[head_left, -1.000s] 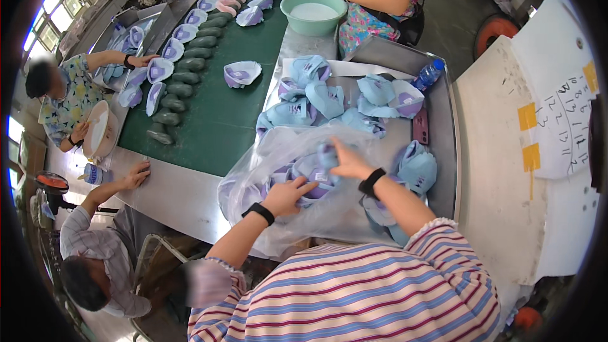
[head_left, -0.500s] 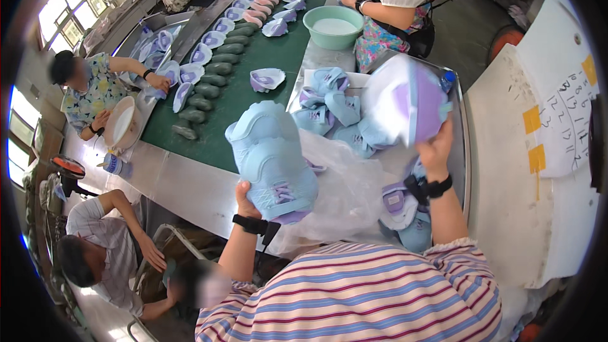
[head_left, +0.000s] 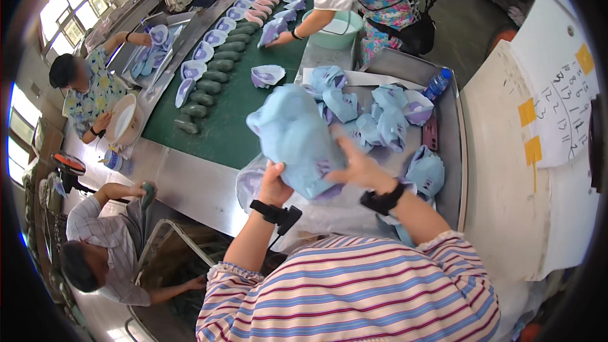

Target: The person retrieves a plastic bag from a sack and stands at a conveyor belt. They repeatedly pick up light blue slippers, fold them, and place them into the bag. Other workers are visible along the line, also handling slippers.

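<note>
A stack of light-blue shoe uppers (head_left: 292, 133) with scalloped edges and purple laces is held up in front of me. My left hand (head_left: 277, 185) grips its lower edge, thumb on the near face. My right hand (head_left: 366, 170) is at the stack's right side, fingers apart but smeared by motion; whether it grips the stack does not show. Beneath lies a clear plastic bag (head_left: 316, 218). A white-and-purple piece (head_left: 249, 185) lies left of my left hand, partly under the bag. More blue uppers (head_left: 387, 120) lie loosely heaped in the metal tray (head_left: 451, 171) on the right.
A green belt (head_left: 218, 142) carries rows of uppers and dark green shoe lasts (head_left: 215, 76). A bottle (head_left: 437, 83) and a phone (head_left: 430, 133) are in the tray. Beyond stands a green basin (head_left: 342, 37). Co-workers are at the left and far side; a whiteboard (head_left: 560, 120) stands right.
My right hand has come left to the stack, and the white-and-purple upper it held is out of it. The stack has moved right. A far co-worker now reaches over the belt with an upper.
</note>
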A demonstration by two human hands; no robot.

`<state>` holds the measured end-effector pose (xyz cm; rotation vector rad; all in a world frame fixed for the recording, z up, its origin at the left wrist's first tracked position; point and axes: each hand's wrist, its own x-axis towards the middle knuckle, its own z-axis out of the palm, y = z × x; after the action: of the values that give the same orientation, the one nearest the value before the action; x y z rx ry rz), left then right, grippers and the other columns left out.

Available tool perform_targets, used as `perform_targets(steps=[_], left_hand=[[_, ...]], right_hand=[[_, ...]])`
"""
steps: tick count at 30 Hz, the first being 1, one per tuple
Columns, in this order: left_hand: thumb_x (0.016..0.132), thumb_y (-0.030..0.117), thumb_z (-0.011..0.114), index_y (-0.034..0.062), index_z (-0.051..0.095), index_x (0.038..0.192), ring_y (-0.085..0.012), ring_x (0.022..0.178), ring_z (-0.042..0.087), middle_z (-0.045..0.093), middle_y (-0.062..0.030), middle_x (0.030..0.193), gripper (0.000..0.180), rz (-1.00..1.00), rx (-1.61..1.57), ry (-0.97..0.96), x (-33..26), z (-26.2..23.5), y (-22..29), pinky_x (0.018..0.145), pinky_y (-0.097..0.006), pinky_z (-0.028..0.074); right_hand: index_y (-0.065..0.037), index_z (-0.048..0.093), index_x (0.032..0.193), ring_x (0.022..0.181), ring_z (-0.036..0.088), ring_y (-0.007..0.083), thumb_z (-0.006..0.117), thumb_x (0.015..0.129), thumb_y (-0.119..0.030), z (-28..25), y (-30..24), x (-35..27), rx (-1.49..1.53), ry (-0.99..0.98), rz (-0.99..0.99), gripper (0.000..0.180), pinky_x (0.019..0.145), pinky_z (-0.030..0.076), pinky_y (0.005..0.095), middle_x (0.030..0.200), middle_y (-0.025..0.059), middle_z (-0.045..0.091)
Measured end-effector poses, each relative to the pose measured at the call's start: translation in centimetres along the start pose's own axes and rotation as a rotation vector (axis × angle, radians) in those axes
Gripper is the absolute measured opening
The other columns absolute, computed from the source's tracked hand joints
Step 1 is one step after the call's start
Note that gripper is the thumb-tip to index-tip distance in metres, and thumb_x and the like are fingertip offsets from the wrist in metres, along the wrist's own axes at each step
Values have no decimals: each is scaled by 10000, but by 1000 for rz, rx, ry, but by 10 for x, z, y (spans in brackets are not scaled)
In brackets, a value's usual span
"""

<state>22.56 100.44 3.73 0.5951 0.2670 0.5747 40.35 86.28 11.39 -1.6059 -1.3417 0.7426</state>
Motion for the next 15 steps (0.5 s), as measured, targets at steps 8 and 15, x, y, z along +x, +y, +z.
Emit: perform_targets(steps=[8, 15], left_hand=[[774, 434, 527, 109, 539, 1064, -194, 834, 570, 592, -37, 940, 436, 79, -288, -69, -7, -1, 33, 796, -354, 467], [765, 293, 572, 22, 441, 1266, -248, 1059, 544, 530, -137, 1208, 584, -92, 163, 6, -5, -34, -12, 840, -417, 483]], right_hand=[[-75, 313, 1370, 878, 523, 226, 627, 809, -346, -16, 54, -13, 1842, -347, -155, 697, 627, 520, 377, 1345, 192, 378], [-52, 336, 1315, 1132, 458, 298, 792, 602, -317, 15, 22, -12, 62, 52, -114, 887, 966, 361, 347, 1327, 178, 378]])
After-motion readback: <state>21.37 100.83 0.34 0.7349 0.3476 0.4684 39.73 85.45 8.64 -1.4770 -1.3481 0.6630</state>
